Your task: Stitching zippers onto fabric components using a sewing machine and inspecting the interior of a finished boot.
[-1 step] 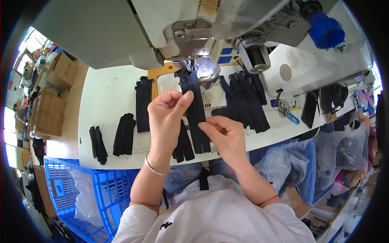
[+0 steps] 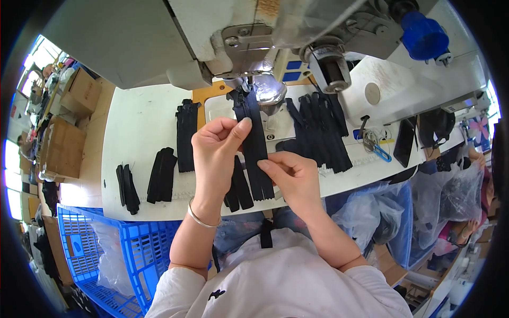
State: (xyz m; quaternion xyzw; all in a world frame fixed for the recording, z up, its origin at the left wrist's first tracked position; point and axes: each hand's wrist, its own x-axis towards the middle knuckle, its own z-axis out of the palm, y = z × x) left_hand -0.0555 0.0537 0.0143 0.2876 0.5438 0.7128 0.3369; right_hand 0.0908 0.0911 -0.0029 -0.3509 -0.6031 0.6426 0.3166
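A long black zipper strip point(image 2: 254, 143) runs from under the presser foot of the white sewing machine point(image 2: 159, 42) down toward me. My left hand point(image 2: 214, 151) pinches the strip's left edge between thumb and fingers and wears a thin bracelet at the wrist. My right hand point(image 2: 291, 177) pinches the same strip lower down, on its right edge. More black strips point(image 2: 238, 191) hang below my hands over the front edge of the white table point(image 2: 138, 122).
Black zipper strips lie in piles on the table: three to the left point(image 2: 185, 135) point(image 2: 161, 175) point(image 2: 127, 188), a larger heap point(image 2: 318, 130) on the right. Blue-handled snips point(image 2: 374, 146) lie right. A blue crate point(image 2: 122, 254) stands lower left, plastic bags point(image 2: 382, 212) right, cardboard boxes point(image 2: 63, 148) far left.
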